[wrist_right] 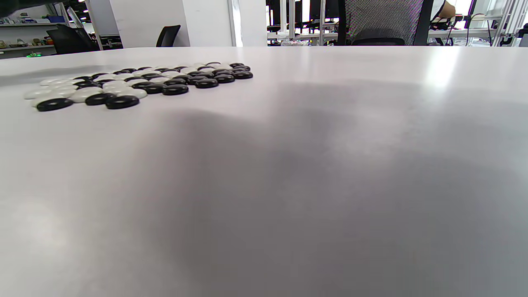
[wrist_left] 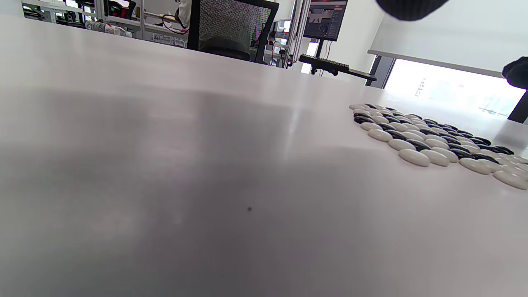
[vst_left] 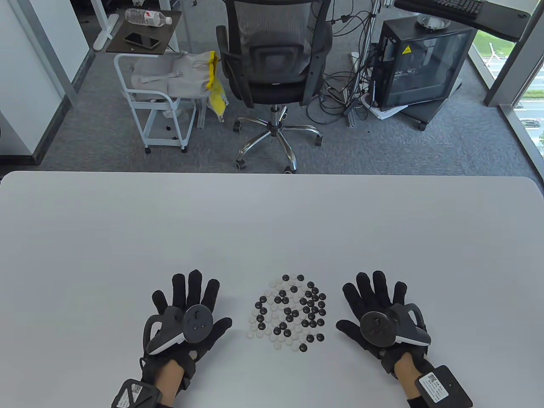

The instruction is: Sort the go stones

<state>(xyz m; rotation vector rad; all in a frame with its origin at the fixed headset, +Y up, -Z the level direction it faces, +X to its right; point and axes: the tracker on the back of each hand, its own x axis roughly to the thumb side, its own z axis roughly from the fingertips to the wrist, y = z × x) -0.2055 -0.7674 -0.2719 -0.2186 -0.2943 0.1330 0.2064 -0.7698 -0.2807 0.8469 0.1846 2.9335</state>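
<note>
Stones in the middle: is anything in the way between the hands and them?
Nothing visible is. The mixed black and white stones lie in a patch on the bare table, with the left hand flat on one side and the right hand flat on the other. Only bare tabletop separates each hand from them.

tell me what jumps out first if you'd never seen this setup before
The eye goes to the cluster of black and white Go stones, mixed in one flat patch on the near part of the white table. On either side of it, the left hand and the right hand in black sensor gloves lie flat with fingers spread, apart from the stones. Beyond the table's far edge stands a black mesh office chair.
</note>
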